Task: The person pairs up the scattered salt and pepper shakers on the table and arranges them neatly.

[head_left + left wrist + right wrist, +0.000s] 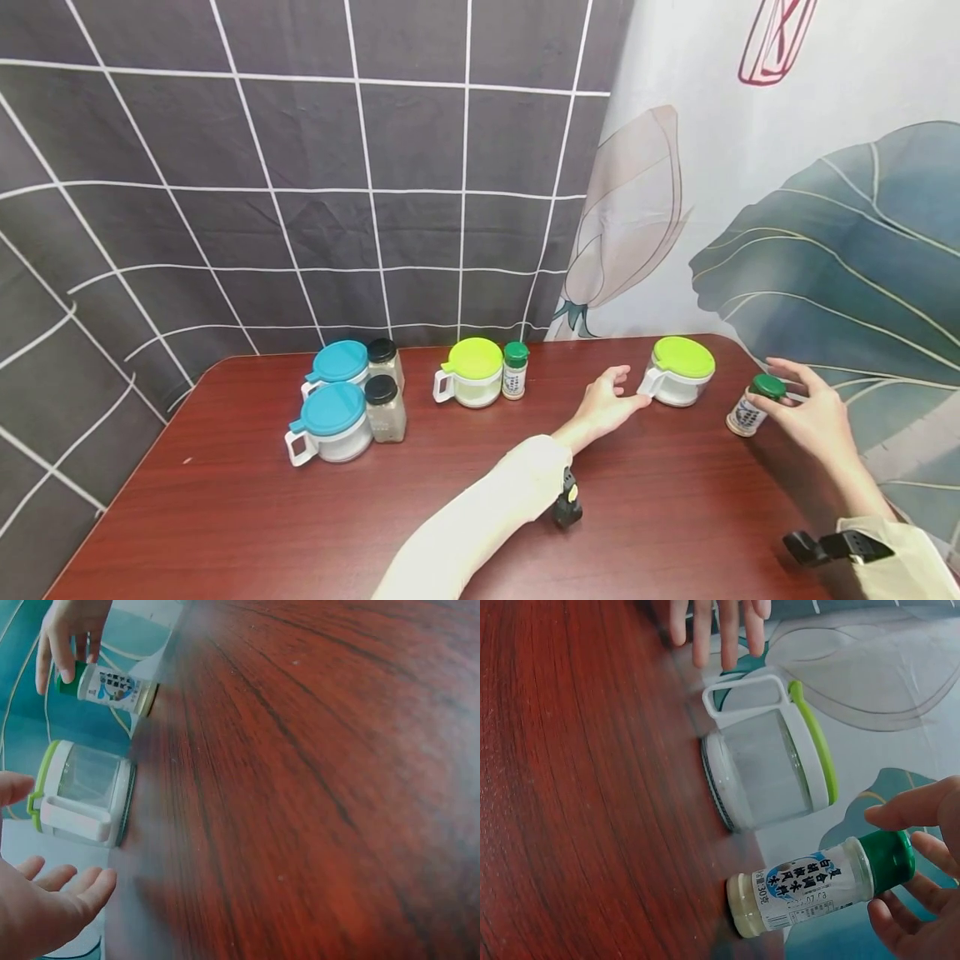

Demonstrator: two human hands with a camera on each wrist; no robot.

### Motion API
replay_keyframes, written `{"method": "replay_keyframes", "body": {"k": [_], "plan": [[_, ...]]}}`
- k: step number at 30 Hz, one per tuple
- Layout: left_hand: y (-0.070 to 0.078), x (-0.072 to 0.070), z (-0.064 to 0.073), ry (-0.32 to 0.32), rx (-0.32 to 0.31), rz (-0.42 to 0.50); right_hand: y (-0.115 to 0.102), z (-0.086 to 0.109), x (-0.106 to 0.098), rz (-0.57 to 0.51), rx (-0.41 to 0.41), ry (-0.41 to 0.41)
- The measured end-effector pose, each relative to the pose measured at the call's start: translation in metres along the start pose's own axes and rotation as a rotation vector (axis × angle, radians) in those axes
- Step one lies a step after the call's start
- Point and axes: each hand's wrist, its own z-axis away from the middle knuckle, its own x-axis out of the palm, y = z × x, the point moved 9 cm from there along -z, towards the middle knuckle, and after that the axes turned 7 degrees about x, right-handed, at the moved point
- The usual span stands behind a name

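Note:
My right hand (pixel 817 421) holds a small pepper shaker (pixel 802 889) by its green cap, thumb on one side and fingers on the other. The shaker has a white label, and its base is at the tabletop. Left of it stands a clear seasoning jar (pixel 678 383) with a lime-green lid and a white handle. My left hand (pixel 606 404) is beside that jar, fingers spread and palm facing it. In the left wrist view, the thumb is close to the jar's lid (pixel 45 780) and the other fingers are near the handle (pixel 75 817); nothing is gripped there.
Farther left stand another lime-lidded jar (pixel 474 379) and green-capped shaker (pixel 514 373). At the left are two blue-lidded jars (pixel 333 412) and two black-capped bottles (pixel 386 412). A tiled-pattern cloth (pixel 300 150) and a floral curtain (pixel 825 208) hang behind the reddish wooden table (pixel 262 525).

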Motion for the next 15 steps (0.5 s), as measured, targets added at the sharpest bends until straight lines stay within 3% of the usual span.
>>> {"method": "replay_keyframes", "body": {"k": [15], "plan": [[0.006, 0.009, -0.012, -0.116, 0.063, -0.011, 0.003, 0.001, 0.002, 0.064, 0.018, -0.019]]}}
